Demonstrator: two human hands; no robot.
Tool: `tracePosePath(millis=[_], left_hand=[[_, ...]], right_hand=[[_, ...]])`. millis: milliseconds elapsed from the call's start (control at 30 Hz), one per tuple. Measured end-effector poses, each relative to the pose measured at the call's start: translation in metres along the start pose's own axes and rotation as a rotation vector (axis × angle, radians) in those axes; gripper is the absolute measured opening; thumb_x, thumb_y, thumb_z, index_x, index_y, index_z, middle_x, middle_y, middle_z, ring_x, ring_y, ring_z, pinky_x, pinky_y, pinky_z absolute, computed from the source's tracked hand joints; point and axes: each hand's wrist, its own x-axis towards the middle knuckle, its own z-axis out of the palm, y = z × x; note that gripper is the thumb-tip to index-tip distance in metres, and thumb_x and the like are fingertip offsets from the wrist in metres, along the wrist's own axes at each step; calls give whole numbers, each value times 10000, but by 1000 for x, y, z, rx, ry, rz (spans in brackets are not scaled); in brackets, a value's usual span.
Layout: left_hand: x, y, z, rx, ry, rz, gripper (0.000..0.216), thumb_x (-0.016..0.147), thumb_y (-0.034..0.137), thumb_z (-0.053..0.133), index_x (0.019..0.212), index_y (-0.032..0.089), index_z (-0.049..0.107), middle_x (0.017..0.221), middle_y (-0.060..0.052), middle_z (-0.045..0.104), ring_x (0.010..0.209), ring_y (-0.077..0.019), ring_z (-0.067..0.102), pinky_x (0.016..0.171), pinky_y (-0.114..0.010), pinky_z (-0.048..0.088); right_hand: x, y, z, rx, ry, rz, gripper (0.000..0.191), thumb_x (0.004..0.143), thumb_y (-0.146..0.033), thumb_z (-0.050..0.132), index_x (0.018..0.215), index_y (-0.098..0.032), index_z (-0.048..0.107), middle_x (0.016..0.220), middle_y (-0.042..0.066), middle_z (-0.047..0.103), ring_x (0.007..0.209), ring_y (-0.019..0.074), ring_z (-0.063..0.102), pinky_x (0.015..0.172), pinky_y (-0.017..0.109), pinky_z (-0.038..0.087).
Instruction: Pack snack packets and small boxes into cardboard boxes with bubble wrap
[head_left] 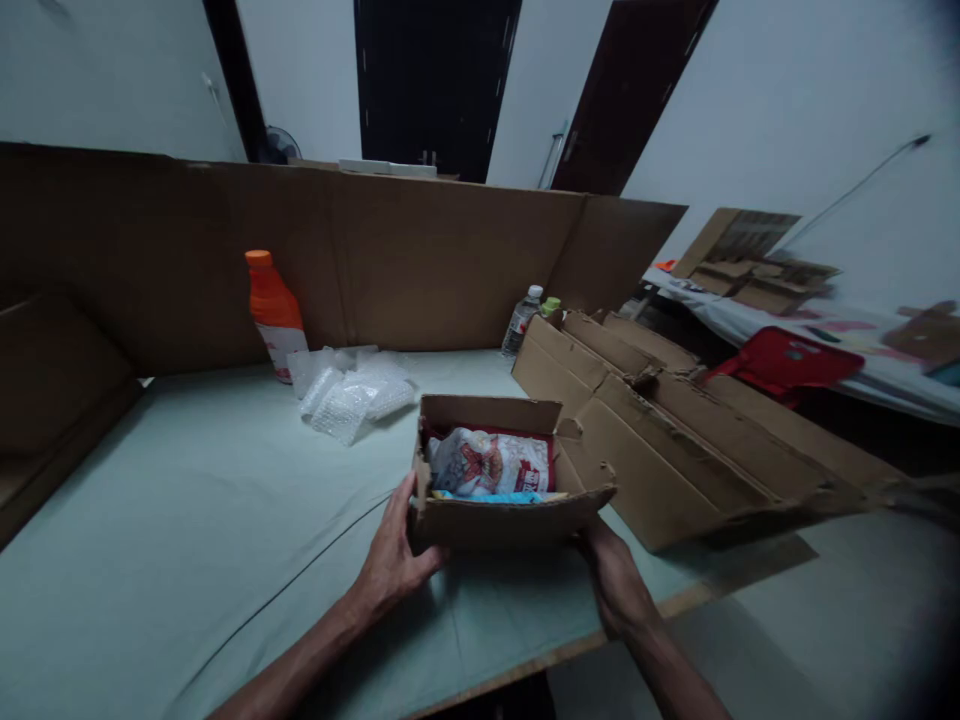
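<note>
A small open cardboard box (495,520) sits on the pale green table (187,520), near its front edge. Inside it lie a white and red printed packet (491,462) and something blue beneath it. My left hand (391,560) grips the box's near left corner, thumb up along the side wall. My right hand (616,580) holds the box's near right corner from below; its fingers are mostly hidden behind the flap.
An orange bottle (274,312) stands at the back left beside crumpled bubble wrap (349,392). A water bottle (521,320) stands by a stack of flattened cardboard (675,430) on the right. A tall cardboard wall (412,260) lines the table's back. A red chair (787,362) is further right.
</note>
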Motion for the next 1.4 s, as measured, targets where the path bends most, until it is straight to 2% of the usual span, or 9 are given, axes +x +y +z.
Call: tracePosePath(millis=[167, 367, 433, 700, 867, 967, 1167, 1300, 1400], left_hand=[[-22, -18, -67, 72, 205, -275, 627, 665, 514, 720, 1171, 155, 632, 1129, -137, 711, 1089, -345, 663, 977, -491, 525], [-21, -32, -151, 221, 513, -461, 748, 563, 614, 719, 1136, 152, 585, 1061, -144, 710, 979, -356, 686, 865, -473, 558], [-17, -34, -158, 253, 565, -459, 746, 605, 623, 696, 1177, 163, 563, 1081, -140, 700, 1016, -351, 677, 880, -466, 548], [-15, -50, -142, 316, 562, -485, 743, 674, 669, 626, 1225, 177, 547, 1173, -149, 672, 1117, -368, 635, 946, -489, 513], [-18, -63, -150, 269, 474, -483, 692, 697, 691, 603, 1156, 174, 573, 1083, -135, 700, 1066, -373, 655, 918, -504, 516], [-19, -67, -155, 272, 463, -465, 676, 688, 686, 628, 1132, 178, 583, 1091, -133, 702, 1077, -376, 651, 925, -511, 513], [-19, -63, -158, 209, 457, -470, 713, 637, 683, 679, 1130, 179, 577, 1090, -142, 706, 1068, -387, 653, 922, -534, 517], [-16, -47, -159, 209, 429, -451, 656, 663, 648, 690, 1132, 201, 586, 1078, -125, 705, 1078, -376, 651, 922, -536, 527], [-29, -20, -155, 222, 516, -436, 733, 741, 637, 644, 1330, 220, 513, 1266, -137, 643, 1181, -389, 605, 957, -565, 515]], right_hand=[[-5, -10, 71, 96, -304, -29, 561, 923, -657, 513, 1250, -233, 682, 1293, 83, 685, 1242, 290, 584, 1129, 449, 382], [26, -5, 162, 112, -590, -142, 538, 941, -638, 482, 1247, -244, 682, 1253, 75, 698, 1193, 251, 619, 1091, 423, 424], [48, -5, 177, 51, -595, -174, 489, 916, -596, 529, 1178, -226, 715, 1177, 74, 727, 1127, 245, 649, 1043, 411, 463], [184, -4, 216, -134, -281, -169, 328, 788, -377, 700, 1058, -191, 682, 1064, 56, 702, 1050, 228, 623, 985, 413, 472], [212, -8, 254, -123, -316, -158, 272, 817, -401, 727, 777, -141, 659, 773, -8, 652, 744, 154, 607, 743, 311, 492], [209, -24, 234, -60, -286, -194, 271, 745, -424, 720, 742, -156, 683, 722, -23, 646, 748, 147, 571, 738, 269, 440], [189, -58, 136, -29, -211, -154, 253, 608, -389, 782, 640, -168, 662, 618, -24, 621, 667, 145, 528, 669, 268, 382], [149, -54, 93, 51, -140, -82, 300, 622, -441, 772, 693, -182, 640, 623, -46, 595, 603, 116, 475, 604, 248, 355], [101, -35, 77, 150, -111, 27, 351, 636, -483, 768, 725, -190, 597, 616, -56, 556, 568, 107, 461, 559, 236, 354]])
